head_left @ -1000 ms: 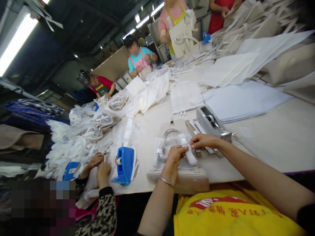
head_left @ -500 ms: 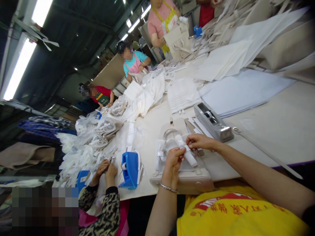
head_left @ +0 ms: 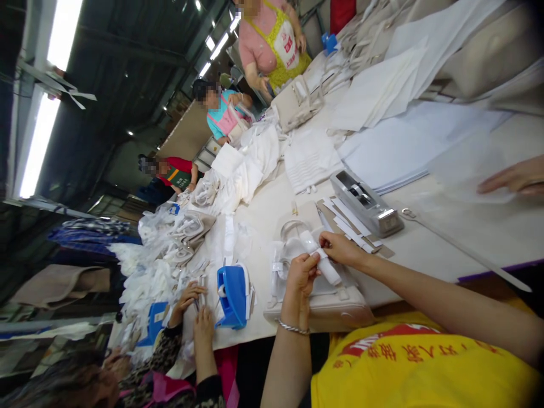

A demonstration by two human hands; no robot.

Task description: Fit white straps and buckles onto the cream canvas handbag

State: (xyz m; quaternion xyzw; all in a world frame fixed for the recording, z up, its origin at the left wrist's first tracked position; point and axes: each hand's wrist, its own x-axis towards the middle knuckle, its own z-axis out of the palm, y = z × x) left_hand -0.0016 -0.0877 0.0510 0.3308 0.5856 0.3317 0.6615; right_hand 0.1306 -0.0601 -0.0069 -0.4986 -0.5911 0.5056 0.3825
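Note:
A cream handbag (head_left: 323, 306) lies flat on the table's near edge in front of me. Its handle (head_left: 317, 255) is wrapped in white paper. My left hand (head_left: 301, 275) pinches that wrapped handle from the left, fingers closed, a bracelet on the wrist. My right hand (head_left: 338, 247) pinches the same white wrap from the right, also closed. The two hands almost touch over the bag.
A grey tape dispenser (head_left: 365, 203) and white strips (head_left: 352, 218) sit just beyond the bag. A blue tape dispenser (head_left: 233, 296) stands to the left by a co-worker's hands (head_left: 198, 309). Another person's hand (head_left: 512, 180) reaches in at the right. White sheets and bags cover the far table (head_left: 488, 232).
My view has drifted, so the bag sits slightly lower right. My hands stay pinched on the wrapped handle. A hand has come in at the right edge; the co-worker's hands shifted.

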